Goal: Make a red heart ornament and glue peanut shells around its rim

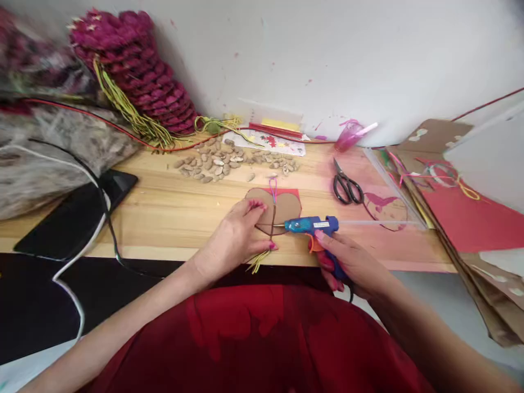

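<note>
Cardboard heart on bench, under left hand: grip spread, thumb near lower end of cord. Right hand wrapped round glue gun, nozzle at cord. Cord laid down heart's middle; whether bonded, cannot tell. Peanuts loose beyond grip.

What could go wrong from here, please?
The metal nozzle of the glue gun points toward the left hand, close to its fingers, so a burn seems possible. The dark cord lies under the nozzle and might get dragged. The scissors lie near the right hand and could be knocked.
</note>
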Demonstrator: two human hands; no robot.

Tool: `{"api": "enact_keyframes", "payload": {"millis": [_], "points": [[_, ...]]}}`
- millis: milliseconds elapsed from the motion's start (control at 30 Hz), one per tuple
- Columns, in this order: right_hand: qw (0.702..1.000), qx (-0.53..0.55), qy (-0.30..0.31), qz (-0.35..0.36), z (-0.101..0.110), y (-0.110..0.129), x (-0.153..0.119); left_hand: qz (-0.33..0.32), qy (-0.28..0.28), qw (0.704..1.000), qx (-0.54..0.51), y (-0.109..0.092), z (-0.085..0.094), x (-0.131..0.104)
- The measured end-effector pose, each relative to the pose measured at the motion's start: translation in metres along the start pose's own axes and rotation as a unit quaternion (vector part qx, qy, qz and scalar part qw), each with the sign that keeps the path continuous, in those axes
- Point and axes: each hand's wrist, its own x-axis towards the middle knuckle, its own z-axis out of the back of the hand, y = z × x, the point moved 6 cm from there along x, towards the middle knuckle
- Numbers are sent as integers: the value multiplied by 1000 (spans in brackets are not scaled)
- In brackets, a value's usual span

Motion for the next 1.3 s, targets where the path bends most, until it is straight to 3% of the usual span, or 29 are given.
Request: {"api": "enact_keyframes", "payload": {"millis": [200,533,767,1300], "points": [[999,4,10,-41,-5,-7,-6,-3,-9,1000,-14,1,0,0],[999,-6,6,-40,-3,-10,-4,-10,-16,1000,-7,0,1,1],[1000,14,-18,3,-6,5,1,-8,-17,1000,-9,1,0,0],[996,27,-81,-15,3,26,24,-1,-14,1000,-14,0,1,1]]}}
